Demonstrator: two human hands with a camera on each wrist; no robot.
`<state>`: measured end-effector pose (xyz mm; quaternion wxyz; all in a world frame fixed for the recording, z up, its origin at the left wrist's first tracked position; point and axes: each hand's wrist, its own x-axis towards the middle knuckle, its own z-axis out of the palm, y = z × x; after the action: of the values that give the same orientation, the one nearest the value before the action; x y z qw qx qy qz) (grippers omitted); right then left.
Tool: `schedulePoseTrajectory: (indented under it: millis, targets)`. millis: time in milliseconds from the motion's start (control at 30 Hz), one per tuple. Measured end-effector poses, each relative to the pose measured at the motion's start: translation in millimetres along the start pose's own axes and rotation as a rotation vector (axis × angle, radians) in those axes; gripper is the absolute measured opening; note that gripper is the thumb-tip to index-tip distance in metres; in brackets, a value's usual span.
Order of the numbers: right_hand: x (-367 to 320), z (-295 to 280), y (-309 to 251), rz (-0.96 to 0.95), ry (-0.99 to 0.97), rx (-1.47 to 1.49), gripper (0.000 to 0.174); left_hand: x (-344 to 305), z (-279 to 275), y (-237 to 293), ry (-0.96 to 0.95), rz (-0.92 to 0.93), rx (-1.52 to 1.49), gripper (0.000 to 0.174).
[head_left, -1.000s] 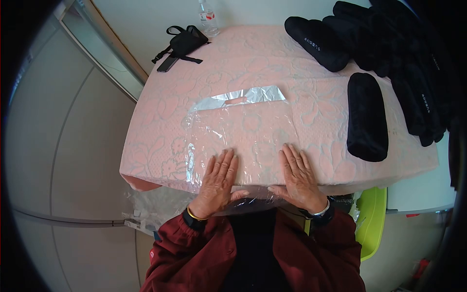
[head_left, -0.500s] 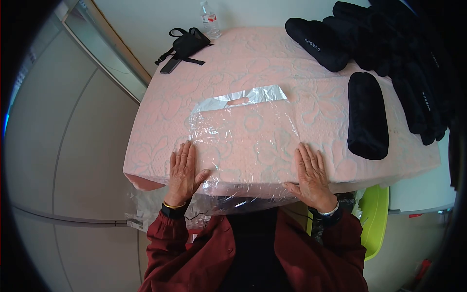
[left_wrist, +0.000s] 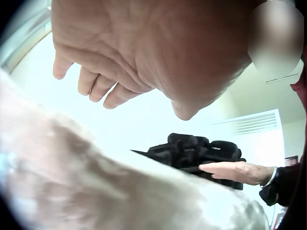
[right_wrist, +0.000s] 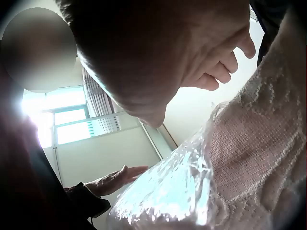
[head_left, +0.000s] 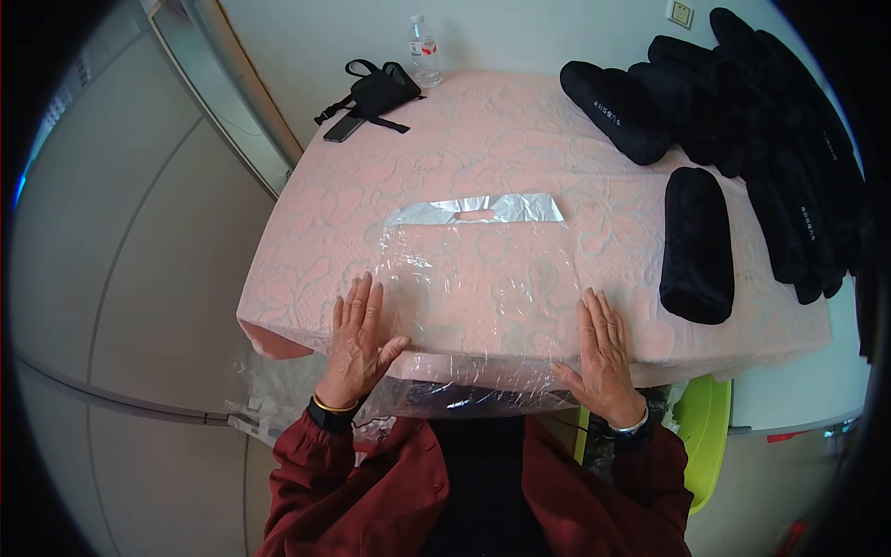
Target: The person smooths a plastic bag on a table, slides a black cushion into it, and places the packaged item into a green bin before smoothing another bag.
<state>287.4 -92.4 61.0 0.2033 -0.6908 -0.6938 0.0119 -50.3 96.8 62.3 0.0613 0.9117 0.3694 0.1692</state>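
Note:
A clear plastic bag (head_left: 464,288) lies spread on the pink patterned tablecloth, its silver top strip with a handle hole pointing away from me. The bag's lower end hangs over the table's front edge. My left hand (head_left: 355,342) is at the bag's left edge, fingers extended and thumb out toward the plastic. At the right edge is my right hand (head_left: 605,357), also with straight fingers and its thumb by the film. In the wrist views both palms, the left palm (left_wrist: 144,52) and the right palm (right_wrist: 192,52), show above the cloth and hold nothing.
A black stuffed roll (head_left: 696,246) lies right of the bag, with a pile of similar black pieces (head_left: 705,102) behind it. At the back left are a black strapped pouch (head_left: 385,90), a phone (head_left: 344,126) and a bottle (head_left: 425,54). A green bin (head_left: 701,446) stands below the table.
Both hands have moved apart, from on the bag out to its side edges, the left hand farther. The bag's front end is spread wider over the edge. The head view has shifted slightly.

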Motion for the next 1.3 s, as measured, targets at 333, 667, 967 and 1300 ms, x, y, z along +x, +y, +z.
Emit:
schedulePoseTrajectory:
  millis: [333, 667, 967, 1300]
  targets:
    - [38.1, 29.8, -13.5, -0.100, -0.130, 0.037, 0.098, 28.3, 38.8, 75.4, -0.160, 0.337, -0.049, 0.096]
    - [12.3, 15.1, 9.9, -0.011, -0.158, -0.092, 0.102, 8.3, 9.2, -32.1, -0.072, -0.035, 0.182, 0.102]
    - [15.5, 29.4, 22.6, 0.086, 0.128, 0.142, 0.084, 0.4, 14.3, -41.0, 0.008, -0.043, 0.090, 0.097]
    - [29.9, 13.7, 8.2, 0.497, 0.085, 0.930, 0.075, -13.3, 14.5, -31.3, 0.097, -0.058, -0.001, 0.094]
